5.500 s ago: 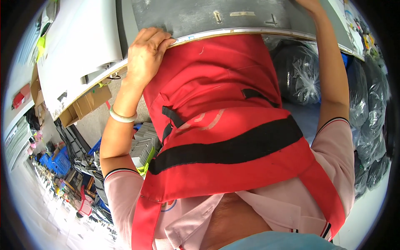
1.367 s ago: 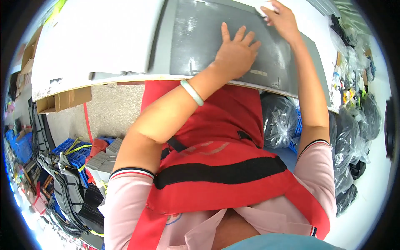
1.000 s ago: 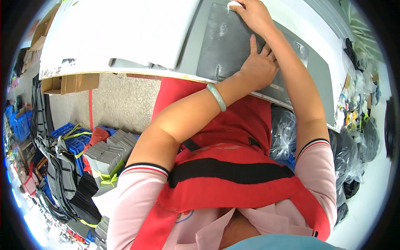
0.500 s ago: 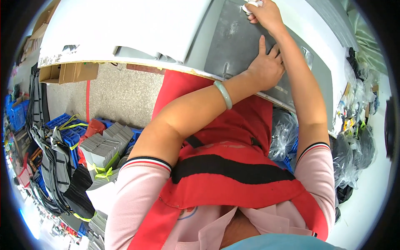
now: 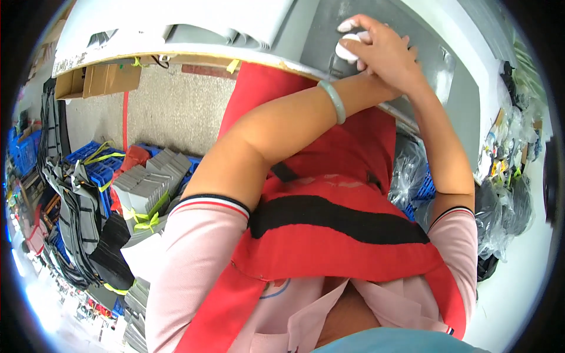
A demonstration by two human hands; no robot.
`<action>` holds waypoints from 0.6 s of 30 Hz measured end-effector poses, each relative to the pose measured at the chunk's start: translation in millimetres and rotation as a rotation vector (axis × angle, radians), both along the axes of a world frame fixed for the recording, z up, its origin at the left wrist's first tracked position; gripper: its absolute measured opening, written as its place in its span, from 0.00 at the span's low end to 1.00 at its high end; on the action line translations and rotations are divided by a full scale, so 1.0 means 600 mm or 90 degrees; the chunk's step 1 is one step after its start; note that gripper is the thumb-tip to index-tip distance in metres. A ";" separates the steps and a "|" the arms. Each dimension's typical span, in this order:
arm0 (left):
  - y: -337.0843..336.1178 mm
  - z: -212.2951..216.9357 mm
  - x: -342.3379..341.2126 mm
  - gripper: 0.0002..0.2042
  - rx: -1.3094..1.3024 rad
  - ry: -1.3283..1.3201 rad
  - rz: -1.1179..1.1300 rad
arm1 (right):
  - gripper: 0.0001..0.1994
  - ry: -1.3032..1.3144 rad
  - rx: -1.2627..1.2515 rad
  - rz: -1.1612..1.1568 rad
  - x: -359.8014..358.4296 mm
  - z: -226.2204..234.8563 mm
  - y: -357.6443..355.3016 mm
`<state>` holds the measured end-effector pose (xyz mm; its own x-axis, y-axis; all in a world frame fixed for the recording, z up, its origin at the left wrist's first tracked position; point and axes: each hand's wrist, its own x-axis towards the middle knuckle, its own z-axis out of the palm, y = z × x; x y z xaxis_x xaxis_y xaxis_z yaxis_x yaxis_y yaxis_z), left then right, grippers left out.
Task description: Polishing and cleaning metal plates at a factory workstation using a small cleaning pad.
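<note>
My right hand (image 5: 391,57) is closed on a small white rounded lump (image 5: 348,48), held between thumb and fingers above a dark grey sheet (image 5: 329,29). What the lump is made of, I cannot make out. Beneath the right hand lies my left hand (image 5: 381,89), largely covered by it. A few of its outstretched fingertips show past the right hand's far side. A pale green bangle (image 5: 333,101) circles my left wrist. The dark sheet rests on a table at its near edge and has pale smudges.
White sheets (image 5: 229,20) with curled edges lie on the table to the left. Below its edge is an open cardboard box (image 5: 109,81). Stacked grey pieces tied with yellow-green strips (image 5: 144,191) stand by blue crates at lower left. Clear plastic bags (image 5: 500,212) hang at right.
My right hand has come nearer with the white lump, from the sheet's far part to over my left hand. The left hand, spread flat in plain sight before, is now mostly covered.
</note>
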<state>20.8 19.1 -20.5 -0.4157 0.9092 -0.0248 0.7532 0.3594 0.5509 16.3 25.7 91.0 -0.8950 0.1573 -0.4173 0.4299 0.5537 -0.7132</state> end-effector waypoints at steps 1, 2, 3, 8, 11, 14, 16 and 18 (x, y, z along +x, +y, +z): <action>-0.010 0.002 0.023 0.26 0.059 0.134 0.082 | 0.15 0.016 0.081 0.043 0.019 -0.005 0.000; -0.016 0.002 0.034 0.26 0.117 0.274 0.172 | 0.16 0.037 0.160 0.094 0.028 -0.007 -0.003; -0.016 0.003 0.034 0.26 0.115 0.270 0.170 | 0.15 0.027 0.253 0.094 0.029 -0.005 -0.011; 0.006 -0.033 0.014 0.30 0.284 0.261 0.142 | 0.14 -0.001 0.164 0.103 0.015 -0.026 -0.013; 0.022 -0.046 0.029 0.29 0.465 -0.031 0.122 | 0.13 -0.052 0.192 0.147 0.016 -0.011 -0.021; 0.032 -0.057 0.036 0.29 0.711 -0.484 0.089 | 0.13 -0.055 0.185 0.188 0.028 -0.001 -0.023; 0.034 -0.057 0.037 0.28 0.858 -0.793 0.060 | 0.14 -0.003 0.167 0.183 0.043 -0.009 -0.010; 0.033 -0.054 0.038 0.28 0.983 -1.113 0.017 | 0.14 0.153 0.432 0.182 0.060 -0.023 -0.001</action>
